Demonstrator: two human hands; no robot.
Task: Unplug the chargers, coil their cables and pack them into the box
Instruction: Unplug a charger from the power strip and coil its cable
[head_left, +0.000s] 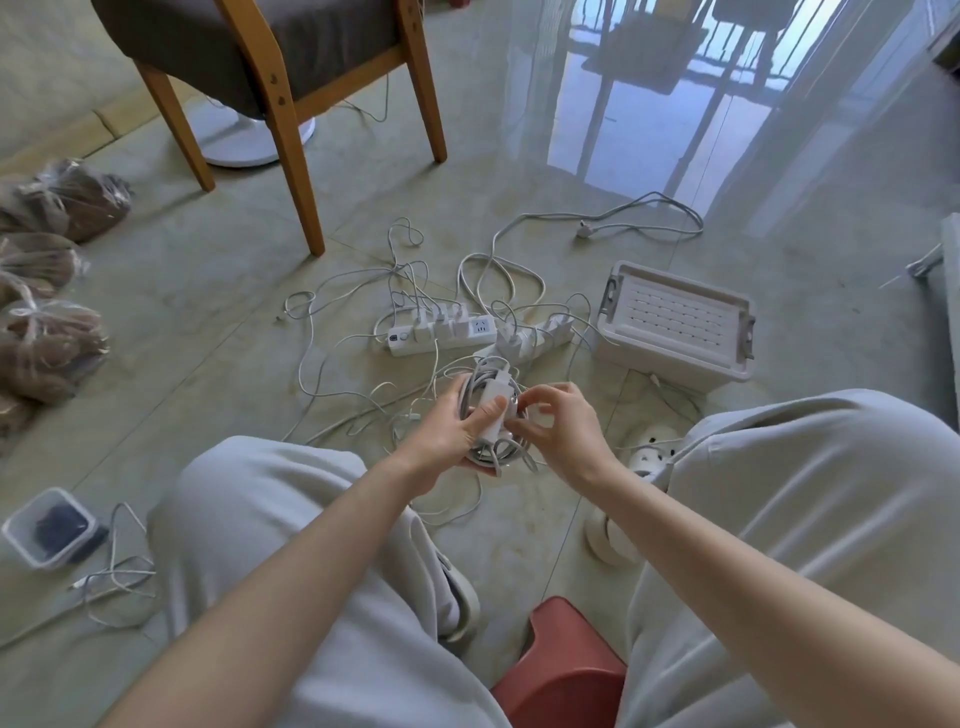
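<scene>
My left hand (457, 428) grips a white charger (496, 397) with its cable wound in a coil (480, 457) around it. My right hand (558, 426) pinches the cable at the coil's right side. Just beyond my hands lie two white power strips: one (441, 335) with several chargers plugged in, and another (540, 335) angled to its right, also holding chargers. Loose white cables (332, 312) sprawl over the floor around them. The grey plastic box (675, 327) sits at the right with its lid on.
A wooden chair (291, 78) stands at the back left, a fan base (244, 140) under it. Bagged bundles (47, 291) line the left edge. A small clear container (49, 525) and more cable (114, 577) lie near my left knee. A red stool (566, 670) is beneath me.
</scene>
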